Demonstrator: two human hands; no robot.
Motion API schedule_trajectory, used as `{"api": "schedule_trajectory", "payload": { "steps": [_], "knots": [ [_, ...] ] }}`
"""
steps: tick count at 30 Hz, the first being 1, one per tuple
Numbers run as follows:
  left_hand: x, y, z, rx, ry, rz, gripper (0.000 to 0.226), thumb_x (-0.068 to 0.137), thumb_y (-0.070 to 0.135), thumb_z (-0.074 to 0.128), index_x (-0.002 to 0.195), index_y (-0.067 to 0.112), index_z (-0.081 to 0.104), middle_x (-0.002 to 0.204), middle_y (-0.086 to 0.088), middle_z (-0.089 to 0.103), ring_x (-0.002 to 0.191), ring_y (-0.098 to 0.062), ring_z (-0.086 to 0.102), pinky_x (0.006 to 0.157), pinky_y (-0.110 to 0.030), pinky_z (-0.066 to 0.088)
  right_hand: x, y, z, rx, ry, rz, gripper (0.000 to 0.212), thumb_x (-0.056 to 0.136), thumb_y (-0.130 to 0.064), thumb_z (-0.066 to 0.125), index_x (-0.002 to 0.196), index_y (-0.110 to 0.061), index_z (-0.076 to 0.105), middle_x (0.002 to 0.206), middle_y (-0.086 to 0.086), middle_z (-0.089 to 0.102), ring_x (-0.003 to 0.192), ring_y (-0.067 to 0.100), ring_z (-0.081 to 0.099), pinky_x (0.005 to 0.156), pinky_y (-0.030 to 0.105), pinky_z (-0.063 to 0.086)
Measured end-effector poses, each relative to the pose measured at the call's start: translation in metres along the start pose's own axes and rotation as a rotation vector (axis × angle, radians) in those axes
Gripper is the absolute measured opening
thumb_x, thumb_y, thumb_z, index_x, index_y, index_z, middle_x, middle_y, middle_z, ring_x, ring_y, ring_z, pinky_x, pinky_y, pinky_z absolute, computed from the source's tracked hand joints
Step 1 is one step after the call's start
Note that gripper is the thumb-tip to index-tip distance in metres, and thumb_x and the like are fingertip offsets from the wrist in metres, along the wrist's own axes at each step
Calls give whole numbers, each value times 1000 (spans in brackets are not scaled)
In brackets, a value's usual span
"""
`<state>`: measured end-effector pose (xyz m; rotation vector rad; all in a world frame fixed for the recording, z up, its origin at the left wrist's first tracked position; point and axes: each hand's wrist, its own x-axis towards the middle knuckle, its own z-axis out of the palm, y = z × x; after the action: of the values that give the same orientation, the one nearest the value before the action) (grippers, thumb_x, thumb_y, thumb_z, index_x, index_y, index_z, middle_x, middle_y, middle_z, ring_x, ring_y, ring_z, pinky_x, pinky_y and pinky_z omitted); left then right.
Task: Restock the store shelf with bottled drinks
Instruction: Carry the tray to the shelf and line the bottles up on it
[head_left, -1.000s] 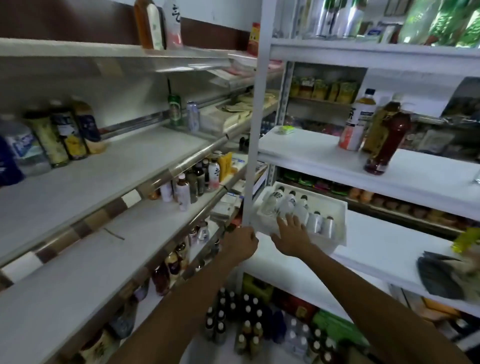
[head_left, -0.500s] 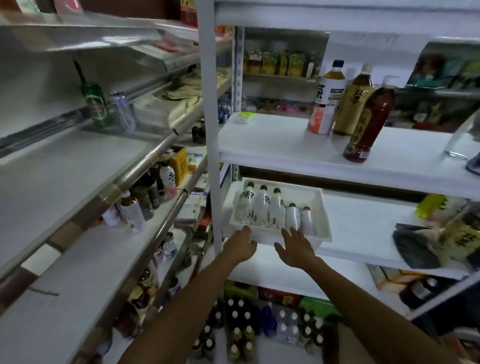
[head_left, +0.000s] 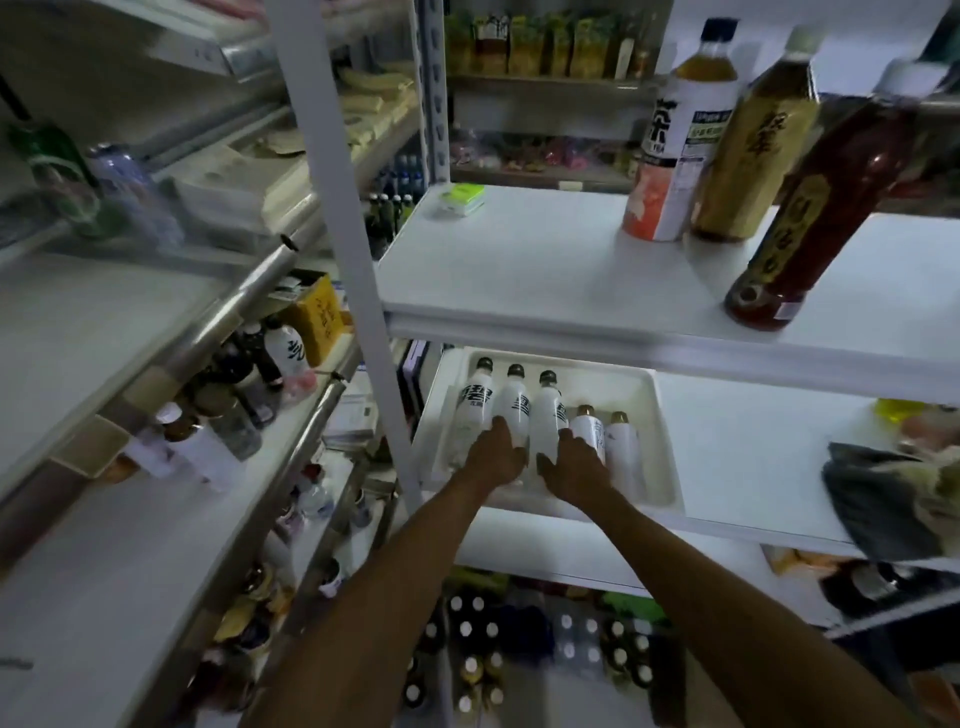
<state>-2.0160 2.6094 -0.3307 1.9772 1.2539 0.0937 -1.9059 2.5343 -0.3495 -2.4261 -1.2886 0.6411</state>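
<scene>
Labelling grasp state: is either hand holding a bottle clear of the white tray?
No, the left hand and the right hand both touch bottles that lie flat in the white tray.

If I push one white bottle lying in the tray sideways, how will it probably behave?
The white bottles lie on their sides, packed side by side in the tray, so one would probably roll little until freed. Their round, smooth bodies look somewhat slippery. The bare tray floor on the right would likely let the end bottle roll.

Dim indoor light, motion-blurred left side, wide-angle bending at edges.
</scene>
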Motion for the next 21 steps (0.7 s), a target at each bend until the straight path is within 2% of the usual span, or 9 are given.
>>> {"api": "schedule_trajectory", "payload": {
  "steps": [5,7,9,11,13,15,17,19,21],
  "knots": [
    [37,9,18,43,-2,-88,80,91,36,62,150,9,16,142,-19,47,126,-35,50,103,-42,39,42,-1,2,56,-41,54,81,89,-33,65,149,-6,19,135,18,43,118,35,53,98,44,47],
    [49,10,20,71,-30,-126,86,92,35,61,153,8,7,144,-20,43,128,-35,47,105,-43,36,55,2,4,144,-48,77,88,82,-32,74,147,-7,20,132,19,49,114,35,57,94,45,51],
    [57,11,22,57,-25,-150,82,94,38,58,153,9,9,145,-19,43,129,-34,47,107,-44,36,70,5,7,264,-42,117,91,76,-32,80,144,-5,27,127,17,57,113,33,60,94,44,51],
    [65,12,25,11,2,-177,79,93,38,57,152,10,13,144,-18,44,129,-34,47,108,-46,36,74,7,7,287,-55,166,88,74,-34,82,141,-4,35,127,14,59,115,30,59,96,37,49],
    [71,15,26,-4,-1,-211,81,94,35,56,153,7,8,145,-21,42,130,-36,45,109,-46,35,78,12,4,277,-69,208,82,72,-34,84,135,-2,42,125,13,59,115,29,59,93,34,47],
    [74,17,27,22,-30,-229,89,95,36,56,153,6,-5,148,-24,36,132,-38,43,110,-47,33,81,17,0,338,-90,241,82,66,-29,89,129,-1,44,119,12,61,111,28,60,90,35,50],
    [73,15,32,73,-37,-226,94,96,33,55,151,6,-17,148,-27,35,131,-39,44,108,-47,35,83,23,-2,401,-86,277,75,60,-23,91,117,-3,47,104,8,63,101,24,63,84,35,55],
    [67,14,44,130,35,-252,91,96,28,54,152,9,-15,140,-29,43,122,-38,51,101,-44,42,82,31,-5,424,-96,281,81,57,-23,91,120,0,45,102,11,65,96,26,65,80,40,58],
    [61,18,57,266,125,-267,99,94,37,58,150,8,-19,136,-33,42,119,-40,52,98,-46,44,78,39,-10,423,-123,264,72,56,-24,88,114,-4,50,103,14,68,89,26,67,75,43,60]
  ]
}}
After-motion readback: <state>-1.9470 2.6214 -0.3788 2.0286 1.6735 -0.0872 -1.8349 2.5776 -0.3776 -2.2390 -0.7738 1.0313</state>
